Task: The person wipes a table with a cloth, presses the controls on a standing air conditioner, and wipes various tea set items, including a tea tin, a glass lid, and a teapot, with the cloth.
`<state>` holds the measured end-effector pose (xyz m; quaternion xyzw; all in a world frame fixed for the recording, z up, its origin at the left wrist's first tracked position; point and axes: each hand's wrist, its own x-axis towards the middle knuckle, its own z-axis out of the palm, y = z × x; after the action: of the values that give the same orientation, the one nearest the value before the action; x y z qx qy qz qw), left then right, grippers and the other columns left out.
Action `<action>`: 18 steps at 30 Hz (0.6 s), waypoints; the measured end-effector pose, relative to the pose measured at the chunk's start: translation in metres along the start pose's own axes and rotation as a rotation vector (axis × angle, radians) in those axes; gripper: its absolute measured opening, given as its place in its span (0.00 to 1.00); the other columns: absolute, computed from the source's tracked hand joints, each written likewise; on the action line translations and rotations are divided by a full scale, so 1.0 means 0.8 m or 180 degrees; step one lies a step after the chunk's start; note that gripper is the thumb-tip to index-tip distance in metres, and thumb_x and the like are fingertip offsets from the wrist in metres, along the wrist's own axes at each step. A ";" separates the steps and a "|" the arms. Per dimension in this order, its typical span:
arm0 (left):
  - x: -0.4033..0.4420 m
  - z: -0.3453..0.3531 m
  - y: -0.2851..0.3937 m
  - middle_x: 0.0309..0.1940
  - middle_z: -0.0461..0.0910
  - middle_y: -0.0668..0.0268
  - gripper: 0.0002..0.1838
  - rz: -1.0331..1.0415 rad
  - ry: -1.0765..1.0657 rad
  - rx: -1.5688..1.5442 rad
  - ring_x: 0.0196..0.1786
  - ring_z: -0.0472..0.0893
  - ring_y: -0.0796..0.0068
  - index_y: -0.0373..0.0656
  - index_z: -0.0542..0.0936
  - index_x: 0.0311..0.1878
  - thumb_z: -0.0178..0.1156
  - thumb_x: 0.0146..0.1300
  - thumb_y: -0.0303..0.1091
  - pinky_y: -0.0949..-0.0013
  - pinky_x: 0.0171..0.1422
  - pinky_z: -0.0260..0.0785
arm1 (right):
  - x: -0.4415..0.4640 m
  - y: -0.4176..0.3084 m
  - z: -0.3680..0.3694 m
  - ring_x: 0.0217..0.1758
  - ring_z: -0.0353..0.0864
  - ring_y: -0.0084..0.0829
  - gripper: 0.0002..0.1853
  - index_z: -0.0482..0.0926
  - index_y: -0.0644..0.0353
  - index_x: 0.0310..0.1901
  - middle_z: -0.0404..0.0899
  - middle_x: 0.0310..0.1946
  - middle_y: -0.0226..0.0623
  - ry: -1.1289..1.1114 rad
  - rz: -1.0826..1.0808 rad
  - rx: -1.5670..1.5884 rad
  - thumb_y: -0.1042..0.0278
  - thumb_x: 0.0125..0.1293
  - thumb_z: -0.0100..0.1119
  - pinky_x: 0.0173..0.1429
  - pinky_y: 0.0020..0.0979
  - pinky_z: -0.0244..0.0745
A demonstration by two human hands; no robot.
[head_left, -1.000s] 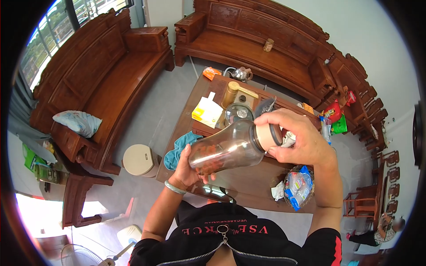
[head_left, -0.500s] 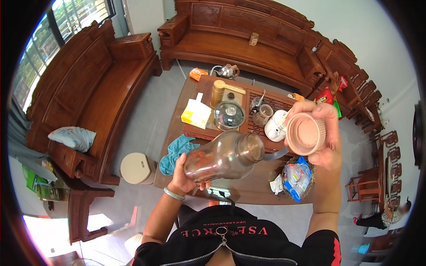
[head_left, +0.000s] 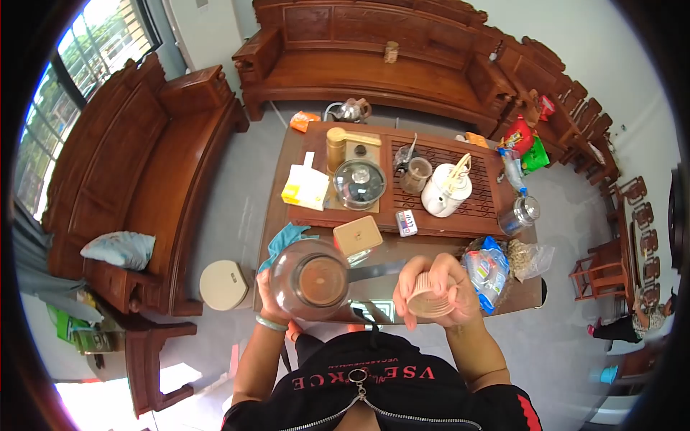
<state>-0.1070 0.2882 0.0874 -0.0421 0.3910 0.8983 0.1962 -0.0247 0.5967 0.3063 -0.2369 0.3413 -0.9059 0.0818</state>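
Note:
My left hand (head_left: 270, 300) is wrapped round the side of a large see-through, greyish water bottle (head_left: 293, 264), mostly hidden behind it. The bottle's round mouth faces up toward me. Beside it, my right hand (head_left: 460, 302) grips a pink ribbed screw lid (head_left: 429, 297) by its rim, apart from the mouth. A grey strap (head_left: 376, 270) runs from the bottle's neck toward the lid. Behind the bottle, a blue cloth (head_left: 289, 238) lies on the wooden tea table (head_left: 402, 249).
On the table are a tan box (head_left: 358, 235), a glass-lidded pot (head_left: 359, 184), a white teapot (head_left: 447, 194), a tissue pack (head_left: 305, 188), a glass jar (head_left: 519, 214) and a blue plastic bag (head_left: 493, 269). Wooden benches (head_left: 374, 73) stand around. A person (head_left: 640, 323) is at far right.
The bottle has turned from lying sideways to having its mouth toward me. My right hand has brought the lid lower and to the left. The view has shifted, showing more of the table.

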 end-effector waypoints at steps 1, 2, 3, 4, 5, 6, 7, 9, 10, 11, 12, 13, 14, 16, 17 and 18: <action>-0.011 0.036 0.020 0.63 0.73 0.55 0.42 -0.0159 -0.0172 -0.0454 0.62 0.76 0.56 0.40 0.68 0.67 0.56 0.59 0.63 0.53 0.66 0.70 | 0.001 -0.003 0.002 0.47 0.80 0.43 0.13 0.75 0.61 0.46 0.70 0.51 0.53 0.0193 -0.0047 -0.0494 0.61 0.67 0.59 0.37 0.40 0.86; -0.018 0.069 0.035 0.64 0.73 0.55 0.42 -0.0322 -0.0370 -0.0914 0.64 0.75 0.56 0.40 0.68 0.68 0.56 0.59 0.63 0.52 0.67 0.69 | 0.001 -0.008 0.006 0.47 0.80 0.42 0.13 0.75 0.61 0.45 0.70 0.51 0.52 0.0391 -0.0106 -0.1013 0.62 0.67 0.59 0.38 0.39 0.86; -0.021 0.087 0.044 0.63 0.73 0.56 0.42 -0.0282 -0.0626 -0.0767 0.65 0.74 0.55 0.40 0.68 0.68 0.56 0.58 0.63 0.51 0.67 0.69 | 0.002 -0.012 0.014 0.49 0.80 0.38 0.13 0.77 0.63 0.47 0.68 0.57 0.50 0.0624 -0.0092 -0.1251 0.65 0.66 0.59 0.44 0.35 0.83; -0.022 0.087 0.041 0.63 0.73 0.56 0.42 -0.0262 -0.0498 -0.0776 0.64 0.74 0.55 0.41 0.68 0.68 0.55 0.59 0.63 0.51 0.67 0.69 | 0.003 -0.013 0.017 0.50 0.80 0.37 0.13 0.77 0.64 0.48 0.67 0.59 0.49 0.0712 -0.0091 -0.1495 0.66 0.65 0.60 0.46 0.34 0.83; -0.023 0.085 0.037 0.64 0.73 0.56 0.42 -0.0248 -0.0372 -0.0785 0.64 0.74 0.55 0.41 0.68 0.68 0.54 0.59 0.63 0.50 0.66 0.69 | 0.003 -0.014 0.018 0.50 0.80 0.37 0.14 0.77 0.64 0.50 0.66 0.60 0.48 0.0805 -0.0088 -0.1740 0.68 0.65 0.60 0.47 0.34 0.82; -0.022 0.082 0.030 0.64 0.73 0.57 0.41 -0.0243 -0.0262 -0.0793 0.64 0.74 0.54 0.41 0.68 0.69 0.53 0.59 0.62 0.50 0.66 0.69 | 0.003 -0.014 0.020 0.51 0.80 0.36 0.15 0.78 0.64 0.51 0.65 0.62 0.48 0.0909 -0.0093 -0.1999 0.69 0.64 0.60 0.48 0.34 0.82; -0.021 0.068 0.022 0.62 0.74 0.54 0.45 -0.0378 0.0021 -0.0831 0.57 0.77 0.50 0.41 0.67 0.69 0.47 0.58 0.69 0.51 0.55 0.73 | 0.000 -0.010 0.016 0.51 0.80 0.33 0.16 0.78 0.65 0.53 0.62 0.65 0.46 0.0872 -0.0243 -0.2274 0.72 0.63 0.60 0.50 0.32 0.81; -0.020 0.038 0.000 0.57 0.75 0.50 0.51 -0.0640 0.0381 -0.0824 0.42 0.78 0.49 0.41 0.66 0.69 0.40 0.56 0.77 0.55 0.37 0.73 | -0.007 -0.003 0.015 0.53 0.78 0.32 0.19 0.75 0.63 0.57 0.62 0.66 0.45 0.0958 -0.0707 -0.2817 0.71 0.65 0.60 0.51 0.33 0.80; -0.022 0.049 -0.006 0.52 0.77 0.49 0.52 -0.0654 0.0376 -0.0786 0.34 0.76 0.52 0.41 0.67 0.68 0.39 0.55 0.79 0.59 0.30 0.70 | -0.007 0.003 0.013 0.54 0.78 0.32 0.20 0.72 0.63 0.59 0.62 0.65 0.45 0.1076 -0.1023 -0.2717 0.71 0.66 0.59 0.51 0.33 0.79; -0.027 0.060 -0.010 0.48 0.78 0.48 0.53 -0.0670 0.0337 -0.0774 0.27 0.74 0.54 0.41 0.67 0.67 0.37 0.55 0.80 0.63 0.23 0.66 | -0.010 0.005 0.011 0.54 0.77 0.32 0.22 0.69 0.62 0.61 0.62 0.65 0.45 0.1214 -0.1109 -0.2292 0.70 0.67 0.57 0.52 0.34 0.79; -0.032 0.072 -0.013 0.43 0.79 0.47 0.54 -0.0667 0.0276 -0.0760 0.19 0.72 0.57 0.41 0.68 0.66 0.36 0.54 0.82 0.66 0.15 0.63 | -0.016 0.009 0.009 0.55 0.77 0.32 0.23 0.67 0.61 0.64 0.63 0.65 0.44 0.1325 -0.1198 -0.1836 0.70 0.69 0.56 0.52 0.34 0.79; -0.038 0.083 -0.012 0.43 0.78 0.47 0.52 -0.0742 0.0211 -0.0905 0.18 0.70 0.59 0.41 0.68 0.65 0.38 0.55 0.81 0.67 0.15 0.62 | -0.021 0.010 0.008 0.54 0.76 0.31 0.22 0.65 0.61 0.64 0.67 0.61 0.44 0.1531 -0.1184 -0.1602 0.71 0.70 0.53 0.54 0.33 0.78; -0.043 0.089 -0.010 0.42 0.78 0.47 0.51 -0.0776 0.0027 -0.0924 0.17 0.69 0.61 0.42 0.69 0.65 0.39 0.55 0.80 0.67 0.15 0.61 | -0.026 0.010 0.008 0.52 0.76 0.29 0.16 0.70 0.61 0.57 0.72 0.55 0.40 0.1851 -0.0997 -0.1152 0.73 0.69 0.52 0.55 0.31 0.76; -0.051 0.100 -0.010 0.43 0.77 0.47 0.47 -0.0797 -0.0483 -0.0835 0.16 0.66 0.64 0.44 0.69 0.64 0.42 0.56 0.77 0.68 0.14 0.59 | -0.042 0.023 -0.024 0.51 0.78 0.34 0.10 0.73 0.62 0.48 0.74 0.49 0.46 0.1775 -0.0801 -0.1078 0.72 0.67 0.52 0.53 0.34 0.77; -0.053 0.104 -0.012 0.44 0.76 0.45 0.46 -0.0772 -0.0483 -0.0994 0.17 0.68 0.63 0.45 0.69 0.64 0.42 0.57 0.77 0.69 0.15 0.59 | -0.051 0.025 -0.026 0.49 0.77 0.29 0.06 0.75 0.62 0.43 0.75 0.47 0.43 0.1942 -0.0275 -0.0712 0.73 0.66 0.53 0.53 0.30 0.75; -0.056 0.108 -0.012 0.44 0.76 0.44 0.48 -0.0795 -0.0450 -0.1017 0.18 0.69 0.61 0.41 0.69 0.63 0.41 0.56 0.78 0.68 0.14 0.61 | -0.061 0.033 -0.035 0.48 0.76 0.28 0.08 0.75 0.62 0.45 0.75 0.47 0.41 0.1827 0.0098 -0.0676 0.72 0.66 0.54 0.53 0.29 0.75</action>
<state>-0.0552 0.3420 0.1510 -0.0576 0.2206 0.9182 0.3238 0.0041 0.6081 0.2521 0.0266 0.4468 -0.8938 -0.0295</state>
